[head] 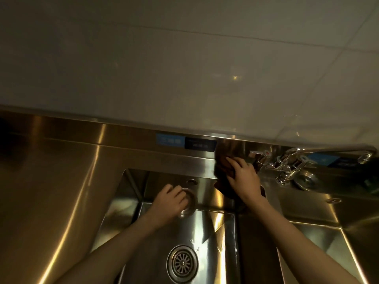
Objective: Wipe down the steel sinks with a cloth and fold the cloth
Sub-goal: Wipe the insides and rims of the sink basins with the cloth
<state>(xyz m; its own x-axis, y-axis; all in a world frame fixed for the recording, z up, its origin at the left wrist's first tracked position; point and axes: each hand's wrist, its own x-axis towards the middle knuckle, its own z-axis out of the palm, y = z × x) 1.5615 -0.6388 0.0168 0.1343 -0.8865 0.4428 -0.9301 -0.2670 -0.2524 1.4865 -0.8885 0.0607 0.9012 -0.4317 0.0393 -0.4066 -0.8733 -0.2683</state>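
I am pressing the brown cloth (222, 171) flat-fingered with my right hand (244, 178) on the back edge of the sink (147, 242). My left hand (170, 203) is curling by a metal ring (191, 203); I cannot tell if it is gripping.

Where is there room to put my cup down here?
The steel counter left of the left sink is bare. So is that sink's floor round the drain. It is crowded by the tap, where the right hand presses the cloth.

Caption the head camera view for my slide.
Right hand presses a dark cloth against the backsplash beside the faucet; left hand reaches into the sink.
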